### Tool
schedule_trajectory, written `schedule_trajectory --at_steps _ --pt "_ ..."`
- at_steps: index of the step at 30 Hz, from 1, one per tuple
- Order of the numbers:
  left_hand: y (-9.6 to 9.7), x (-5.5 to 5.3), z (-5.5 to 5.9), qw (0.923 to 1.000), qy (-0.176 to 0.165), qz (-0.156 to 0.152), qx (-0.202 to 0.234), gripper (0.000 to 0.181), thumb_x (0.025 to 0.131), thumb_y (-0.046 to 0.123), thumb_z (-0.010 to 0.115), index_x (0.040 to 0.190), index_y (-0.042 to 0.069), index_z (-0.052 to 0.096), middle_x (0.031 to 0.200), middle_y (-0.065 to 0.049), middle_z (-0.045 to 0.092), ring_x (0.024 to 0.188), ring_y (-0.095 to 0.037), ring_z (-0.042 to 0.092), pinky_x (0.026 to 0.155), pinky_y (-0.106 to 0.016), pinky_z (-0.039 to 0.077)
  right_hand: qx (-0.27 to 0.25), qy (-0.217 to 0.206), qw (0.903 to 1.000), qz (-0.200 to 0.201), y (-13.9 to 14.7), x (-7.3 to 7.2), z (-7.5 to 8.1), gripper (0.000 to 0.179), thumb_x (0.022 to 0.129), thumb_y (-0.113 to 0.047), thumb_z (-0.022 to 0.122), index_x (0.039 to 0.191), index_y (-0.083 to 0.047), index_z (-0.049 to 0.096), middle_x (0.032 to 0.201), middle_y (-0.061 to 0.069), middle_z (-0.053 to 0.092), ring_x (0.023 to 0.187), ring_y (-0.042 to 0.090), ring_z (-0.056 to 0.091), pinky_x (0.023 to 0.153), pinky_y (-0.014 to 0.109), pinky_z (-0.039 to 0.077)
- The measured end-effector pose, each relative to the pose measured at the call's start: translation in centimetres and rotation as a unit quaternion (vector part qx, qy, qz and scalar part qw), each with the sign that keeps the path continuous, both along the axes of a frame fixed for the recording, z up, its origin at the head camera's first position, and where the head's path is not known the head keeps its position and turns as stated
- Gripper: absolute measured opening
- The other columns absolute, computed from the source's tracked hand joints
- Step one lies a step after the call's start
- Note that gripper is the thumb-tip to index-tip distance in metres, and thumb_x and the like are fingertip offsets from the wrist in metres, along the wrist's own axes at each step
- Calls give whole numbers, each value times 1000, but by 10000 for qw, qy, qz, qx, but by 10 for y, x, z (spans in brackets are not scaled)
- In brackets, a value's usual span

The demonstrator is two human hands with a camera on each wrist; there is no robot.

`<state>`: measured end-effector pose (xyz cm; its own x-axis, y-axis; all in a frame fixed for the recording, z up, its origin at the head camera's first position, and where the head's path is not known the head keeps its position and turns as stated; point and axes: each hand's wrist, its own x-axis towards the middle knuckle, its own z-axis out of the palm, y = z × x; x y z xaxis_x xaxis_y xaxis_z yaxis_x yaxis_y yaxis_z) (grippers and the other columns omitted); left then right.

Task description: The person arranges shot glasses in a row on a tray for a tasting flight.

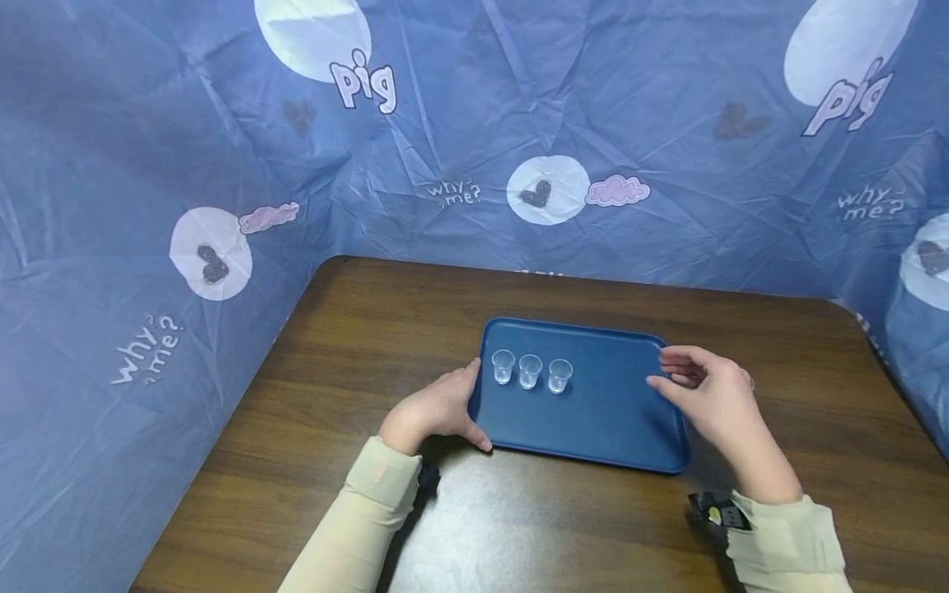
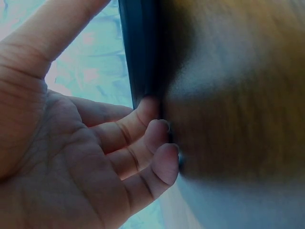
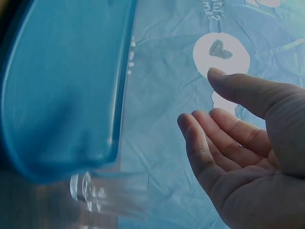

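A blue rectangular tray (image 1: 608, 412) lies on the wooden table, with three small clear plastic cups standing upright in a row on its left half. These are the left cup (image 1: 503, 367), the middle cup (image 1: 530, 373) and the right cup (image 1: 559, 376). My left hand (image 1: 439, 405) spans the tray's near left corner, thumb spread from the fingers; in the left wrist view its fingertips (image 2: 164, 164) are right at the dark tray edge. Above the tray's right edge, my right hand (image 1: 708, 391) hovers with relaxed fingers, holding nothing.
Beside the tray's corner in the right wrist view stands another clear cup (image 3: 114, 192), hidden in the head view. The brown wooden table (image 1: 356, 329) extends around the tray. A wrinkled blue printed sheet (image 1: 445, 123) hangs behind the table and along its sides.
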<state>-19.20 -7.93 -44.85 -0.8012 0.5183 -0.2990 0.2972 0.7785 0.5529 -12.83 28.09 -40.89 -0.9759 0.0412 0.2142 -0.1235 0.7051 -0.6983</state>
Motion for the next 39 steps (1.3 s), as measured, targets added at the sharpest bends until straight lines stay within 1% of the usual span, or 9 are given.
schedule_trajectory --at_steps 5,9,13,17,19,27,32,34,39 --pt "0 0 0 10000 10 5 8 136 64 36 99 160 -6 12 160 -25 28 145 -35 31 117 -42 27 31 71 9997 -224 10 5 1 42 89 -16 82 123 4 68 108 22 72 94 33 71 70 7 48" --pt "0 0 0 10000 16 -8 -11 136 65 37 99 159 -7 13 160 -26 28 145 -35 31 117 -42 27 219 89 9988 -439 18 9 0 43 89 -18 83 122 4 68 106 21 72 91 30 71 67 8 48" --pt "0 0 0 10000 23 -14 -11 136 64 37 99 159 -7 13 160 -26 28 145 -35 31 117 -42 27 236 128 9982 -534 27 12 -1 42 87 -17 84 120 5 69 105 21 72 87 17 69 67 8 49" --pt "0 0 -1 10000 16 -8 -6 136 64 37 99 160 -6 12 160 -25 27 146 -35 30 117 -41 26 135 237 9984 -495 35 15 -5 42 86 -13 85 120 6 69 104 22 72 84 3 66 69 7 48" --pt "0 0 -1 10000 16 -6 2 136 64 36 99 160 -6 12 160 -25 27 146 -35 30 117 -41 26 184 286 9980 -535 39 17 -5 42 86 -12 85 120 6 69 104 21 73 83 0 64 69 6 48" --pt "-1 1 2 10000 18 20 -57 135 65 36 99 159 -7 14 160 -26 27 146 -36 29 117 -43 27 358 298 9960 -763 50 22 -7 42 85 -12 85 118 8 69 100 22 73 78 -7 61 65 6 48" --pt "-1 1 0 10000 33 2 -51 135 65 37 99 159 -7 14 160 -26 27 146 -36 29 117 -42 26 376 185 9960 -794 53 22 -13 44 84 -13 86 117 10 69 101 24 73 78 3 67 63 7 48" --pt "-1 1 0 10000 38 1 -35 135 65 37 99 159 -7 14 161 -25 27 146 -36 30 117 -42 27 324 154 9964 -768 54 21 -16 44 84 -13 86 118 10 68 102 25 72 78 4 68 63 7 48" --pt "0 0 -1 10000 46 13 -15 136 64 37 99 160 -6 13 161 -24 27 146 -34 30 117 -41 27 284 119 9967 -745 58 21 -22 43 83 -10 86 116 11 69 104 25 72 76 -9 61 63 8 49"
